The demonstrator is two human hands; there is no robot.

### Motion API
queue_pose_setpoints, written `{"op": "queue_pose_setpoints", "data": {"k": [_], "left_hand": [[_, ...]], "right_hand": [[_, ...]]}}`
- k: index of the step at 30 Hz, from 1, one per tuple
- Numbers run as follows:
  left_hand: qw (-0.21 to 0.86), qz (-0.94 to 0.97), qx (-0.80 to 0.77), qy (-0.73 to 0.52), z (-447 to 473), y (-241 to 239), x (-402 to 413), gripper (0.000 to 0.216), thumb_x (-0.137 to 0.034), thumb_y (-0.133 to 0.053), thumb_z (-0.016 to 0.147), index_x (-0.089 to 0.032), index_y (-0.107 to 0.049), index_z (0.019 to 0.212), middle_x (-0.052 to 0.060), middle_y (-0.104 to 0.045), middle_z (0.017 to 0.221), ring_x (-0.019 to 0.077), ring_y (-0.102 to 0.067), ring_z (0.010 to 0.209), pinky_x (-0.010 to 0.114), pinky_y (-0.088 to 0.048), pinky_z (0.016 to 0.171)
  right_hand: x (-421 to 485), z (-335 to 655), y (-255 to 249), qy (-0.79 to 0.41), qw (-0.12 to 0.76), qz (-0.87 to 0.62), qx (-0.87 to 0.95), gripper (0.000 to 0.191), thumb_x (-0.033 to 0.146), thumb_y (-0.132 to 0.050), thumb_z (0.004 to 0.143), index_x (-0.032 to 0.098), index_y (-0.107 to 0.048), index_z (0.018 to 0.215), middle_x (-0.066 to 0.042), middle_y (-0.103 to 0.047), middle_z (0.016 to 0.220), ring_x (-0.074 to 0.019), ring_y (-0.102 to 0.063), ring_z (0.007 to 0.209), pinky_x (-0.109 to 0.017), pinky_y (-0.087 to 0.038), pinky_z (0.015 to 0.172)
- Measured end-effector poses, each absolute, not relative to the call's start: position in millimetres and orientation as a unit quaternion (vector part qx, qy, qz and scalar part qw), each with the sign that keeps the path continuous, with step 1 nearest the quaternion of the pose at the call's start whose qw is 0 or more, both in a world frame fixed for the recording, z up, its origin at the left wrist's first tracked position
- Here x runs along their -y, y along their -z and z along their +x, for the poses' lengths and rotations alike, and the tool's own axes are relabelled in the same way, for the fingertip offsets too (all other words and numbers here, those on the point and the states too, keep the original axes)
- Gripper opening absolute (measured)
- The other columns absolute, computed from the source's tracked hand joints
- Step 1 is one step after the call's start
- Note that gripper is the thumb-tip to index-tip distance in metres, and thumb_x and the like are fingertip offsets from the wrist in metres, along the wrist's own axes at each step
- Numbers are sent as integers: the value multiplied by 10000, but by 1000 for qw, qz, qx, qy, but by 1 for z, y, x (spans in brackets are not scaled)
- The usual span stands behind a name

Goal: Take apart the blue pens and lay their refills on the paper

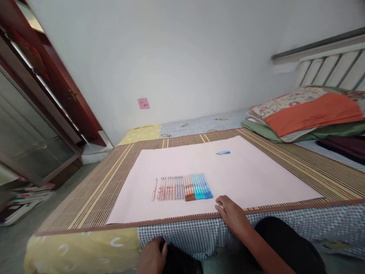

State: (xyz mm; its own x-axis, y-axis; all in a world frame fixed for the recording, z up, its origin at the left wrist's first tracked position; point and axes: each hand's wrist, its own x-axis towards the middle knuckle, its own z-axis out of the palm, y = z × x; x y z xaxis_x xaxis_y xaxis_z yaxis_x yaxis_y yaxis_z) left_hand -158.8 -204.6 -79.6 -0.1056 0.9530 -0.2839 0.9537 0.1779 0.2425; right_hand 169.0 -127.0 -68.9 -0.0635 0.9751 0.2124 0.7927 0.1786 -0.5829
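Note:
A large pale pink sheet [248, 171] lies on a striped bamboo mat [94, 190] on a bed. Near its front edge, several pens [184, 187] lie side by side in a row, pink and orange ones on the left, blue ones on the right. One blue pen [223, 153] lies alone farther back. My right hand [231, 213] rests at the sheet's front edge, just right of the row, fingers curled loosely and holding nothing. My left hand [152, 257] is low at the bed's edge, pressed against something dark; its fingers are hidden.
Folded quilts and a pillow [308, 112] are stacked at the back right by a slatted headboard [327, 66]. A wooden cabinet with glass doors [37, 114] stands on the left, with books [23, 201] piled on the floor. A pink note [143, 103] sticks to the wall.

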Motion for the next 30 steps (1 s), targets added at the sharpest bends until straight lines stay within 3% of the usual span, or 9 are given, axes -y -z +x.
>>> {"op": "queue_pose_setpoints", "data": {"k": [4, 8, 15, 22, 26, 30], "left_hand": [[191, 646, -739, -3, -163, 84, 209, 347, -345, -420, 964, -203, -708, 1093, 124, -750, 1111, 257, -673, 1069, 333, -439, 929], [179, 646, -742, -6, -166, 88, 210, 346, -354, -426, 960, -199, -713, 1077, 118, -753, 1096, 255, -678, 1052, 327, -445, 909], [176, 647, -742, -5, -163, 82, 209, 344, -350, -424, 962, -197, -713, 1069, 115, -755, 1089, 254, -679, 1053, 328, -448, 905], [194, 639, -744, -8, -161, 77, 210, 374, -371, -386, 983, -200, -703, 1085, 125, -749, 1113, 255, -671, 1075, 325, -434, 916], [191, 638, -746, -16, -160, 76, 209, 369, -378, -395, 980, -200, -705, 1071, 124, -750, 1098, 254, -675, 1059, 325, -432, 913], [192, 638, -746, -22, -153, 75, 206, 374, -394, -395, 978, -202, -708, 1045, 122, -752, 1066, 261, -681, 1021, 328, -442, 882]], "right_hand": [[101, 159, 74, -150, 336, -601, 710, 231, 161, -452, 895, 202, -617, 1051, -81, -638, 1067, -205, -639, 960, -302, -471, 833], [91, 158, 81, -153, 317, -596, 721, 315, 46, -434, 841, 205, -623, 1037, -59, -610, 1045, -181, -620, 988, -272, -453, 869], [95, 154, 80, -130, 284, -635, 707, 92, 120, -519, 873, 196, -559, 906, -54, -589, 991, -175, -601, 839, -271, -413, 741], [101, 173, 83, -63, 258, -701, 662, 125, 136, -505, 913, 173, -564, 1016, -84, -629, 1029, -178, -606, 819, -280, -361, 693], [100, 185, 82, -53, 243, -711, 658, 89, 192, -494, 920, 181, -563, 865, -70, -618, 943, -179, -599, 794, -282, -360, 673], [93, 200, 81, -105, 307, -705, 631, 96, 212, -493, 866, 202, -544, 786, -42, -630, 822, -178, -594, 754, -281, -383, 673]]}}
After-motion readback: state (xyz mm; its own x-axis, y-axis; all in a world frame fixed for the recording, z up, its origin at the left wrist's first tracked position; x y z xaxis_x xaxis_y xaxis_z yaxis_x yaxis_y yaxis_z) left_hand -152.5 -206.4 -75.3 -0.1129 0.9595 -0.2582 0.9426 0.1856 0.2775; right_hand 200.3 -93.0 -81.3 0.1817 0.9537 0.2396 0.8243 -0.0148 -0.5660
